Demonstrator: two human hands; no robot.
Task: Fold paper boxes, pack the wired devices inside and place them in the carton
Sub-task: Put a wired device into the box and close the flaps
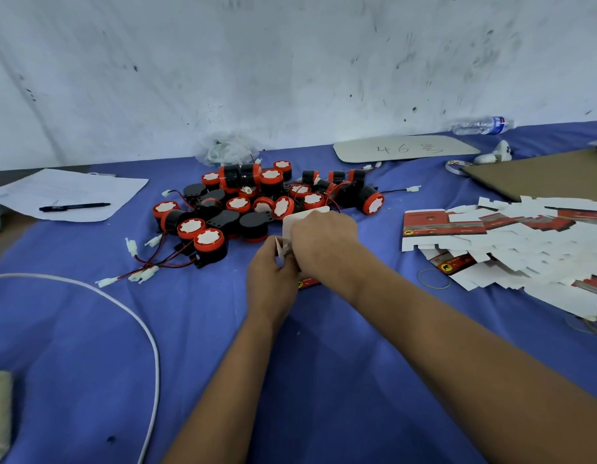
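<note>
Two bare hands are working together at the middle of the blue-covered table (324,363), both closing on one small paper box (299,220) that is partly folded. The left hand (272,276) is pinching a white flap at the box's near left side, its fingers curled round the card, while the right hand (324,242) is lying over the top with fingers bent down onto the box — a white panel is sticking up behind its knuckles, and a strip of red print is showing under the wrist. Just beyond the hands, a heap of wired devices (257,202) is lying — black drums with red rims and white faces, their red and black leads trailing toward white plugs. To the right, flat box blanks (511,242) are spreading in a loose fan, and a brown carton (551,175) is sitting behind them at the far right. A pen (74,206) is resting on a sheet of paper (66,192) at the far left, and a white cable (150,336) is curving across the near left.
</note>
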